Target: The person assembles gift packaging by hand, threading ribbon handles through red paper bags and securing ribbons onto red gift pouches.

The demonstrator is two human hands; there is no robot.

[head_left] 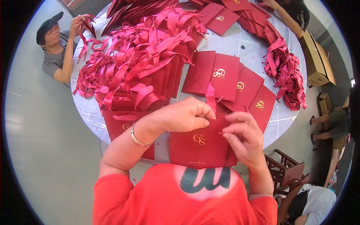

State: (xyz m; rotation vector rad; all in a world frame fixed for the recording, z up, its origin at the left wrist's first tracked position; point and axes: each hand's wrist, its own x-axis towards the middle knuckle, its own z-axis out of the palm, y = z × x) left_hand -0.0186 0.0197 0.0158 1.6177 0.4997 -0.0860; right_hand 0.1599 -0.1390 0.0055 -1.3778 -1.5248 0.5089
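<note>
The left hand (186,115) pinches the top edge of a red paper gift bag (198,148); the right hand (245,135) curls beside it, grip unclear, with ribboned bags (153,60) beyond the left.

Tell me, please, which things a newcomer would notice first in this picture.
The heap of shiny pink ribbons, on dark red bags at the left of the round table, stands out first. Next comes the red bag with a gold emblem, at bottom centre, with the left hand and right hand near its top.
</note>
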